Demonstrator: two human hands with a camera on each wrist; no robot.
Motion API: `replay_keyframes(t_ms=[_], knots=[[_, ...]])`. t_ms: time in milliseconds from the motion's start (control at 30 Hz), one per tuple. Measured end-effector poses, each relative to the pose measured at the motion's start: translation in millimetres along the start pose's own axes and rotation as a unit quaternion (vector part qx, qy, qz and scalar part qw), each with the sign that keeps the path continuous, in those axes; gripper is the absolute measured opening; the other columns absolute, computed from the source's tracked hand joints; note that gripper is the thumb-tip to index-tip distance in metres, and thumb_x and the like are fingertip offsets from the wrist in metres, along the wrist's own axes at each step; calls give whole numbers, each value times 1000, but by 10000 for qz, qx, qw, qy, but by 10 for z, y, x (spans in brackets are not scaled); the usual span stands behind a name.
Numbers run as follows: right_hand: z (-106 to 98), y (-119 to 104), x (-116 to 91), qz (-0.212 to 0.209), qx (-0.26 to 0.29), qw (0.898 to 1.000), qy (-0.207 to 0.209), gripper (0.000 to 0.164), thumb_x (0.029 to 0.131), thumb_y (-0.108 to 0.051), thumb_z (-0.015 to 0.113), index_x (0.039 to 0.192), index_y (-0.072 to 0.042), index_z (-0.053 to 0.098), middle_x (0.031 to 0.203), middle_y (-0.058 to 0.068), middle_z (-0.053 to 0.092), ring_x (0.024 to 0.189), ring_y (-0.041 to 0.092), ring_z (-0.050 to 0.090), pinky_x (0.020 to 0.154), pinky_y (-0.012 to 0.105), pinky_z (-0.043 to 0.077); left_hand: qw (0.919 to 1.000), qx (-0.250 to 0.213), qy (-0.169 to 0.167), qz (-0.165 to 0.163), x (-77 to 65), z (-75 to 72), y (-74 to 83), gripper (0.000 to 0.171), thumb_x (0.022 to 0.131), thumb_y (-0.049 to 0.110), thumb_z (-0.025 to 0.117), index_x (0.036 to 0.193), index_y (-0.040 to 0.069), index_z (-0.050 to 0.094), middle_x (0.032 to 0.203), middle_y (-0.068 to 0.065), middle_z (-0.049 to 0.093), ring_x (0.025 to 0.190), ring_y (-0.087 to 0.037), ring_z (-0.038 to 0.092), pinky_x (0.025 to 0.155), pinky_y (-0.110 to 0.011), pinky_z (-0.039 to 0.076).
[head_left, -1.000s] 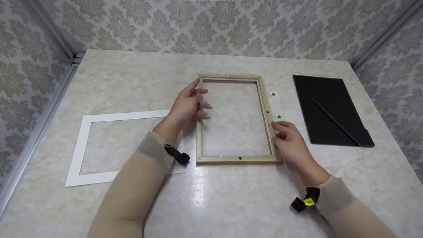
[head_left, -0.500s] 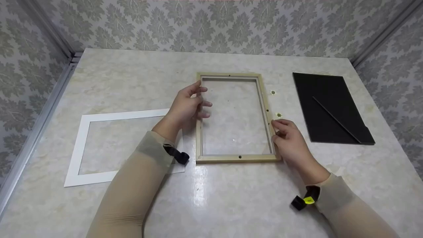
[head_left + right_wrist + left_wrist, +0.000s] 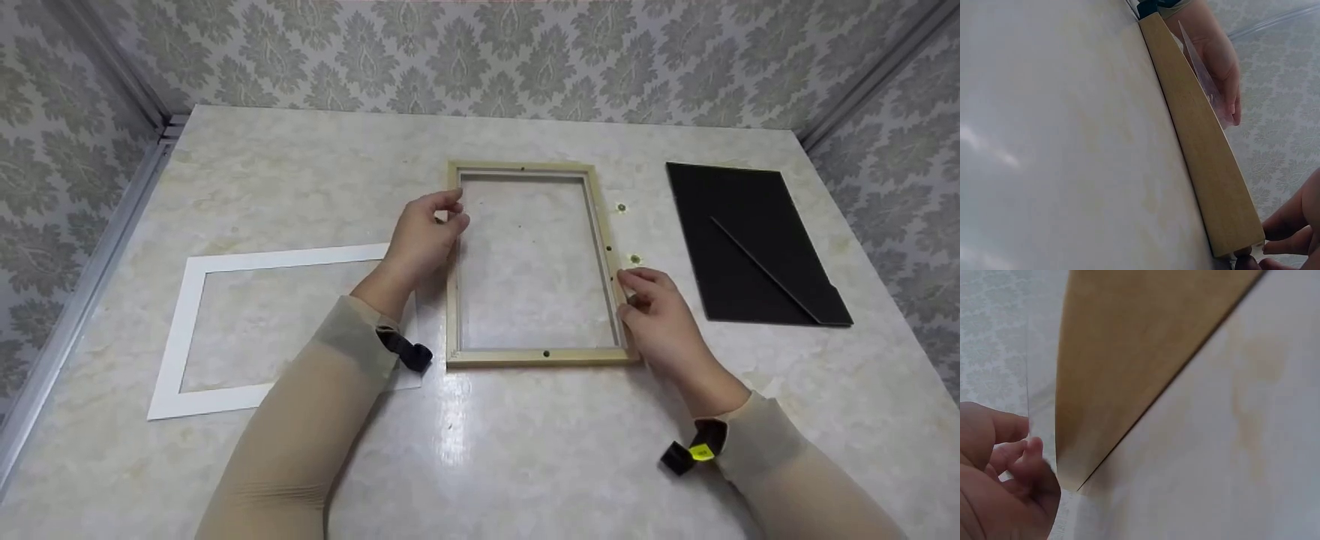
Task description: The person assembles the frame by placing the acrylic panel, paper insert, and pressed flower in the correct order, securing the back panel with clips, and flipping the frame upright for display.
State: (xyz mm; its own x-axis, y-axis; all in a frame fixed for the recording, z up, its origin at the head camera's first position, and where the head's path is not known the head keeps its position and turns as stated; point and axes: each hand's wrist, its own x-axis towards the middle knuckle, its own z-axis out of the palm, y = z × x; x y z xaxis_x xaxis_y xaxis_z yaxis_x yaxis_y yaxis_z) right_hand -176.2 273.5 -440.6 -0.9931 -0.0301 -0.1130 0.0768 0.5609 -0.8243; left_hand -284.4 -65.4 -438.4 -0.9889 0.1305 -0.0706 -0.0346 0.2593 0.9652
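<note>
A light wooden picture frame (image 3: 546, 360) lies on the table in the head view. At its left side, my left hand (image 3: 424, 234) pinches the edge of a clear sheet between thumb and fingers. In the right wrist view that clear sheet (image 3: 1201, 70) rises at a slant above the frame's edge; from the head view it is hardly visible. My right hand (image 3: 664, 321) grips the lower right side of the frame, fingers and thumb against its outer edge. The left wrist view shows the left fingers beside the frame's brown side (image 3: 1123, 354).
A white mat (image 3: 171, 352) lies to the left, partly under the left forearm. On the right is a black backing board (image 3: 750, 199) with a slanting strip (image 3: 765, 270) on it. Two small round fittings, a far one (image 3: 621, 208) and a nearer one (image 3: 635, 259), sit between board and frame.
My left fingers, spread over the frame's left side before, have drawn together and up onto the clear sheet's edge. The right hand and the frame stay in place.
</note>
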Motion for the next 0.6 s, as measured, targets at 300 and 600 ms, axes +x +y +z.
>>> replay_keyframes(t_ms=[300,600], knots=[[4,14,-8,-31,-83,10000,-27,58,113,-4,56,169,6,43,175,22,36,132,28,51,98,10,43,9896,1325,-369,-408,4,28,-6,93,97,22,84,177,11,37,170,-27,31,158,-42,46,136,-51,43],[15,5,-3,-5,-143,9999,18,58,112,-3,57,168,6,44,174,22,38,134,31,54,102,13,44,9877,1440,-276,-536,6,37,-8,102,94,20,90,179,17,33,172,-26,30,152,-41,51,132,-53,47]])
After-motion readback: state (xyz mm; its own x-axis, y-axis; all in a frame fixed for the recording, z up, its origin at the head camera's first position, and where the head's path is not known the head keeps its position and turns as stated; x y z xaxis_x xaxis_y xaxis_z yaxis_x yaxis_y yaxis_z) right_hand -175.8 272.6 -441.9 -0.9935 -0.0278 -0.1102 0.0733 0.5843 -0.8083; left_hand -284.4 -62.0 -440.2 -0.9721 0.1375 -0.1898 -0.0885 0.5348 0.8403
